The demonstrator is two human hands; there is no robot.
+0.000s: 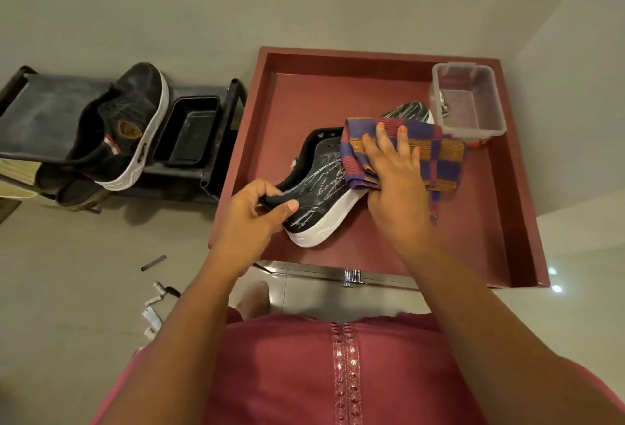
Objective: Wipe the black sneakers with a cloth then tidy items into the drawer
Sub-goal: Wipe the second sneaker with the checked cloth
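- Two hands work on one black sneaker (318, 184), which lies on its side inside an open red drawer (372, 62), at about 9 o'clock from the drawer's middle.
- Our left hand (257, 211) curls round the sneaker's heel collar, thumb outside and fingers tucked over the rim, pinching it steady.
- Our right hand (395, 167) lies spread and flat on a checked cloth (439, 154) in purple, orange and red, pressing it against the toe half of the shoe.
- White streaks, perhaps cleaner or foam, cover the black upper beside the cloth.
- We judge the sneaker light, with a soft upper that gives under pressure and a stiff white sole; the wet surface may be slippery, so the collar or the sole edge offers the surest hold.
- We judge the cloth limp and light; a flat palm keeps it bunched better than fingertips would.
- A clear plastic box (468, 103) sits at the drawer's 1 o'clock corner, just beside the shoe's toe.
- The second sneaker (128, 123) rests on a black rack (44, 110) at 9 o'clock, next to a black tray (189, 130).
- Small items (154, 306), too small to name, lie on the floor at 7 o'clock.
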